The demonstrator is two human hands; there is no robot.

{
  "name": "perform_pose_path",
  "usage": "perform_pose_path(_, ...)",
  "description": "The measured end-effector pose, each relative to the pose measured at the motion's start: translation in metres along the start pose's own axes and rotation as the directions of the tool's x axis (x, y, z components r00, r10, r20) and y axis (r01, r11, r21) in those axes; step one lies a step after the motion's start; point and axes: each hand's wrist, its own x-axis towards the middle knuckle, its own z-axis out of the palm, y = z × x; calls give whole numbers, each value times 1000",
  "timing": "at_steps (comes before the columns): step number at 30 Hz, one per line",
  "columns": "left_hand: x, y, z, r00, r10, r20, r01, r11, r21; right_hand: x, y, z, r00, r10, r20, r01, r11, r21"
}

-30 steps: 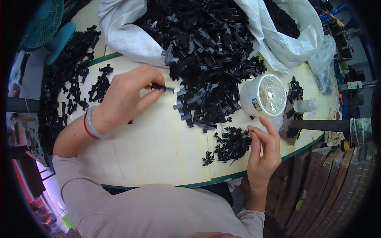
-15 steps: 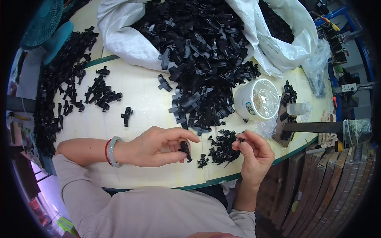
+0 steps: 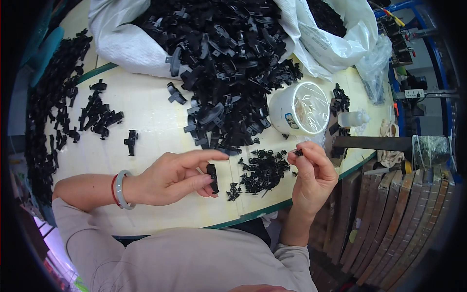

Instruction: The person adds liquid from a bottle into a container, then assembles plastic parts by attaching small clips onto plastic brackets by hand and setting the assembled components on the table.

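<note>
My left hand (image 3: 170,179) pinches a black plastic part (image 3: 212,178) between thumb and fingers, its index finger stretched out above. A small black clip (image 3: 298,152) sits between the thumb and fingertips of my right hand (image 3: 314,173). Between the two hands lies a pile of small black clips (image 3: 265,171), with a smaller cluster of them (image 3: 233,191) at its near left. Farther back, a big heap of larger black plastic parts (image 3: 228,73) spills onto the table. One single black part (image 3: 131,142) lies apart, beyond my left wrist.
White sacks (image 3: 116,46) flank the heap. A white tub (image 3: 284,114) with clear film stands right of it, near a small translucent bottle (image 3: 352,118). A metal bar (image 3: 372,142) juts in from the right. Black parts (image 3: 53,112) line the left side.
The view has shifted, so the table scene sits farther left and higher. My right hand has drawn slightly away from the clip pile with a clip; my left still holds its part.
</note>
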Motion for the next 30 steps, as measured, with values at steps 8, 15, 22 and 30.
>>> perform_pose_path(8, 1, -8, -4, 999, -30, 34, 33, 997, -69, 2, -11, -4, 996, -76, -48, 63, 970, -234)
perform_pose_path(15, 2, 0, -6, 995, -93, 33, 95, 993, -63, 57, -21, -16, 851, -447, 277, 473, 421, -774)
perform_pose_path(22, 3, -4, -7, 997, -46, 58, 54, 989, -137, 78, -24, -12, 835, -342, 431, 534, 314, -785)
perform_pose_path(30, 4, -1, -8, 995, -95, -29, 83, 954, -288, 63, -29, -5, 865, -324, 384, 499, 476, -724)
